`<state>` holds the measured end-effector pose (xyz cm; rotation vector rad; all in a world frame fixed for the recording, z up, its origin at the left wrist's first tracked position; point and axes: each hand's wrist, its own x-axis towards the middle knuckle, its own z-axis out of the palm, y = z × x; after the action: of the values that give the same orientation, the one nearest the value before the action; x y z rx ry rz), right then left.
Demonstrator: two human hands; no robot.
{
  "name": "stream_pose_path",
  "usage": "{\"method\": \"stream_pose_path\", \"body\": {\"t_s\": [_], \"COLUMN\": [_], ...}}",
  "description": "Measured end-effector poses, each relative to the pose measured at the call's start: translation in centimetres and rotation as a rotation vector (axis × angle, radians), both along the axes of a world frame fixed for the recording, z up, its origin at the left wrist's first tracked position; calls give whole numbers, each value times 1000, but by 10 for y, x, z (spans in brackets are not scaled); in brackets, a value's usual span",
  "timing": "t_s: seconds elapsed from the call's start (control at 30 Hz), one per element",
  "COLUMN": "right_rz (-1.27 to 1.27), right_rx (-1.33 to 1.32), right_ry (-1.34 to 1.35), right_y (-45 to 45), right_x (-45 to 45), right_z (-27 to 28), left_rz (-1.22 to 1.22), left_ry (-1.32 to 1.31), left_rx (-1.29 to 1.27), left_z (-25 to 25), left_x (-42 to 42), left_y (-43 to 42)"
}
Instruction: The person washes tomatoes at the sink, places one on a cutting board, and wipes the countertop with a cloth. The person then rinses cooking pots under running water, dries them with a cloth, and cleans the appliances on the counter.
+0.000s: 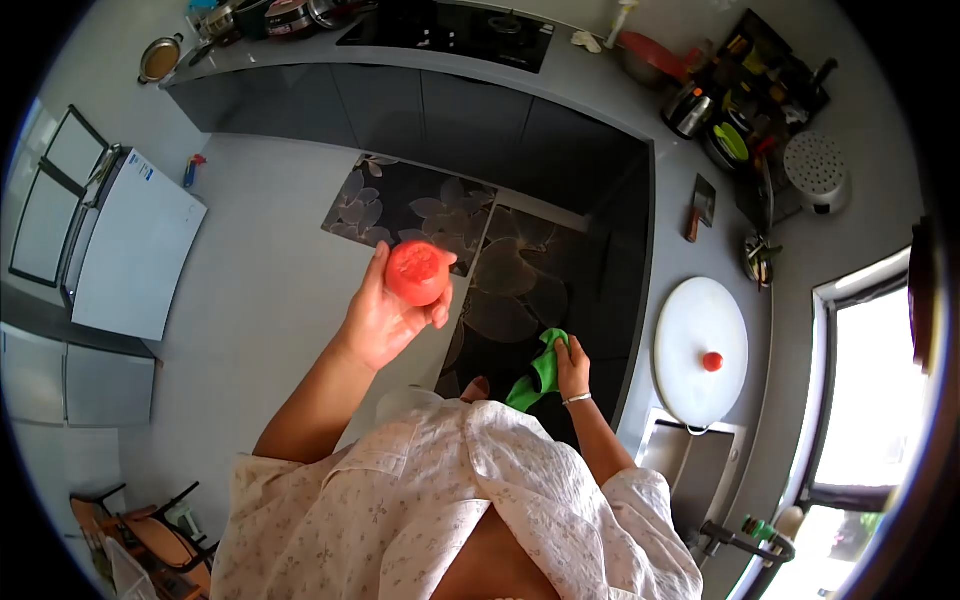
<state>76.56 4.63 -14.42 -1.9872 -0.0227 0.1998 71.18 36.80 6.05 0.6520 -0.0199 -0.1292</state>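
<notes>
Nearest is the person's patterned shirt (390, 500). Just beyond it, the left hand (380, 325) is raised above the floor (280, 260), its thumb and fingers curled around a red tomato (417, 280) with its rough, cut-looking face turned up. To the right, the right hand (572, 372) is closed on a bunched green cloth (525, 390), part of which hangs loose toward the left. A pale bracelet (577, 399) circles that wrist.

At the right, a steel sink (697, 462) is set into the counter (672, 240). Just beyond it lies a round white board (690, 325), with a small red piece (712, 361) on its right part. Farther along, a cleaver (704, 203) lies flat, its wooden handle toward the near side. Past it stands a kettle (688, 110).

On the floor beyond the hands are two dark flowered mats (415, 200), side by side. Behind them stand dark cabinets (465, 115), and on the far counter is a black hob (450, 38), with pots (288, 18) to its left.
</notes>
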Motion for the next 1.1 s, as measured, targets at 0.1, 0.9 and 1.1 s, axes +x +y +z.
{"method": "stream_pose_path", "body": {"t_s": [0.1,0.9,1.1], "right_rz": [27,-429,-420], "right_rx": [111,458,774], "right_ry": [-20,113,36], "right_y": [27,112,112], "right_x": [53,311,456], "right_z": [11,41,73], "left_rz": [-56,-466,-169], "left_ry": [-148,-984,-1031], "left_rx": [34,54,256], "left_z": [36,144,145], "left_x": [38,324,409], "left_y": [0,67,79]}}
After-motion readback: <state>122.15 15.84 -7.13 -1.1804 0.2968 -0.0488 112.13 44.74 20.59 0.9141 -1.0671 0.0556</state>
